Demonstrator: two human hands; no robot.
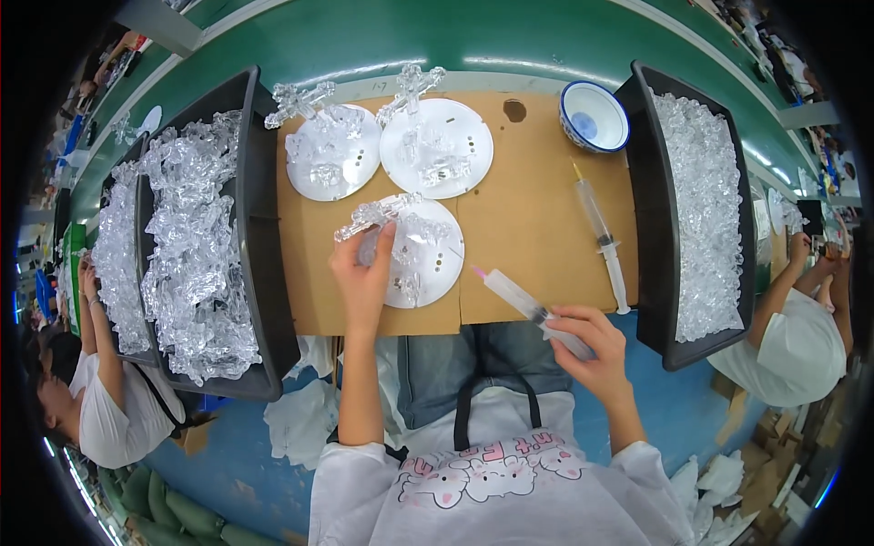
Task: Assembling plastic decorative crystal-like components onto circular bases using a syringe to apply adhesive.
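A green desk (pixel 391 41) ran across the far side, and a brown cardboard sheet (pixel 537 250) lay spread between the bins in front of the person. On the left stood a black bin (pixel 264 227) heaped with large clear plastic pieces (pixel 196 246), with another such heap just beyond it; on the right, a second black bin (pixel 652 227) was filled with much smaller clear pieces (pixel 701 218). Three round white discs rested on the cardboard: a rear left disc (pixel 362 150), a rear right disc (pixel 469 136) beside it, and a near disc (pixel 448 232) closest to the person, each carrying clear parts and a few small dark holes near the right side. The left hand (pixel 362 268) was at the left edge of the near disc, thumb and fingers pinching a clear ornate piece (pixel 369 217); whether that piece touched the disc could not be told. The right hand (pixel 590 346) was curled around the rear part of a clear syringe (pixel 513 293), angled so that its front pointed at the near disc. Another syringe (pixel 596 218) lay on the cardboard near the right bin, its yellow tip toward a blue-rimmed white bowl (pixel 622 118) at the far right corner. Smallest was the held syringe's pink tip (pixel 479 272), just beside the near disc and apart from it.
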